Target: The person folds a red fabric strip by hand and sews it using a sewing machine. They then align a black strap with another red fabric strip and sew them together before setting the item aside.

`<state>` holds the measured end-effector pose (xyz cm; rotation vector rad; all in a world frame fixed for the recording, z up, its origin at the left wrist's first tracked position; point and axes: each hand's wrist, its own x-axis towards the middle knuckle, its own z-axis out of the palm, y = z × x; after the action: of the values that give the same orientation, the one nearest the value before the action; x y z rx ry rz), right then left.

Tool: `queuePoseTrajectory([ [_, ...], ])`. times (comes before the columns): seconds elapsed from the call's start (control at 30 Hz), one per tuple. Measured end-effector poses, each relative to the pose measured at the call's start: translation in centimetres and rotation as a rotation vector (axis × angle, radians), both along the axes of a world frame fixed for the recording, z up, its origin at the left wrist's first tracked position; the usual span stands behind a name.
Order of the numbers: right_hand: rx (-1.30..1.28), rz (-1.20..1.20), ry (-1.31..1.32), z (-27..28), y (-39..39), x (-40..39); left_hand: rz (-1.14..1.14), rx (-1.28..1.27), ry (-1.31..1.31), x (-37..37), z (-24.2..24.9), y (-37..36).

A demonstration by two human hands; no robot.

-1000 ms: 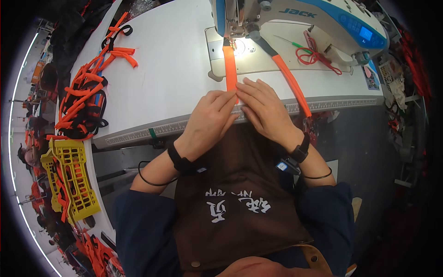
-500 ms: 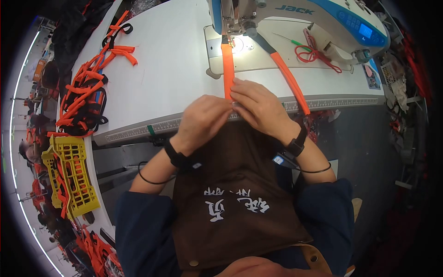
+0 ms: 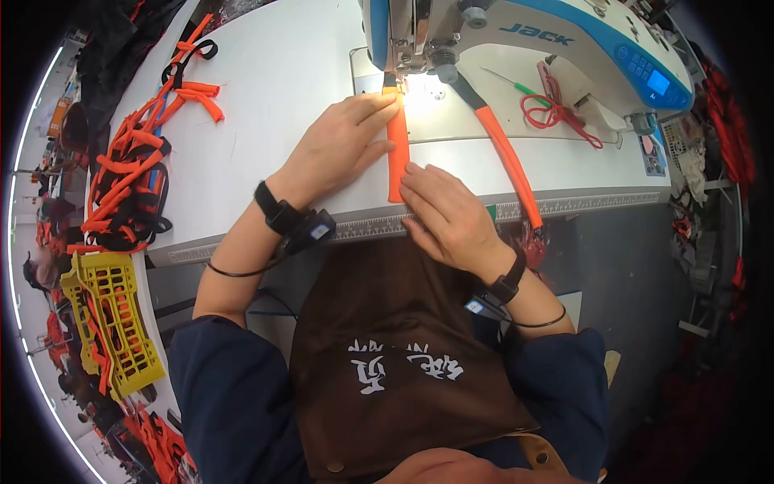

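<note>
An orange fabric strip [image 3: 398,153] runs from under the sewing machine's presser foot [image 3: 401,81] toward the table's front edge. My left hand [image 3: 334,149] lies flat on the left, its fingertips on the strip's upper part close to the needle and its thumb at the strip's edge. Beside the strip's lower right edge, my right hand [image 3: 455,218] rests with fingers stretched out and touching it, the thumb apart. A second orange strip [image 3: 508,157] with a dark upper end emerges right of the needle and hangs over the table edge.
The sewing machine [image 3: 532,40] stands at the back right. Red-handled scissors [image 3: 548,113] and a green-handled tool [image 3: 528,93] lie on its bed. Orange and black straps [image 3: 133,173] pile up at left, above a yellow basket [image 3: 125,323]. A ruler strip [image 3: 363,228] lines the front edge.
Both hands were pinching the strip's lower end together. My left hand has moved up beside the needle; my right hand has loosened and shifted slightly down. The view has shifted a little.
</note>
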<state>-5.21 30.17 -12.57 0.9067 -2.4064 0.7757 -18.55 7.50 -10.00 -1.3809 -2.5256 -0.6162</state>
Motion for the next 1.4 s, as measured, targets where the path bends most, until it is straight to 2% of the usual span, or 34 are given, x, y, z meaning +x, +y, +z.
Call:
queuePoseTrajectory([
  [0.4, 0.003, -0.041, 0.003, -0.1, -0.2, -0.1, -0.004, 0.008, -0.021, -0.1, 0.2, 0.0],
  [0.6, -0.001, -0.056, 0.013, -0.2, -0.2, -0.1, 0.016, 0.045, 0.07, -0.4, -0.5, 0.1],
  [1.0, 0.014, -0.094, -0.02, 0.2, -0.4, -0.2, 0.054, -0.019, 0.035, -1.0, -1.0, -0.1],
  [1.4, 0.089, -0.127, -0.054, 0.9, -0.3, -0.7, 0.031, 0.105, 0.009, -0.3, -0.5, 0.1],
])
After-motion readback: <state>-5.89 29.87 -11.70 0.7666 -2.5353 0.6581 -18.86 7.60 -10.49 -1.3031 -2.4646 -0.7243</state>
